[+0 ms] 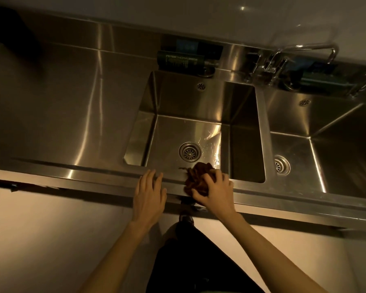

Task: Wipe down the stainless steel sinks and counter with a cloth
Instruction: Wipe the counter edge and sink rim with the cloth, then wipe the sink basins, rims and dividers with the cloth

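A crumpled brown cloth (195,178) is gripped by the right hand (217,191) on the tabletop (57,106) rim at the front edge of the left sink (243,132). The left hand (149,193) is laid flat beside it, fingers straight. What seems to be a dark bottle (181,61) lies behind the sink.
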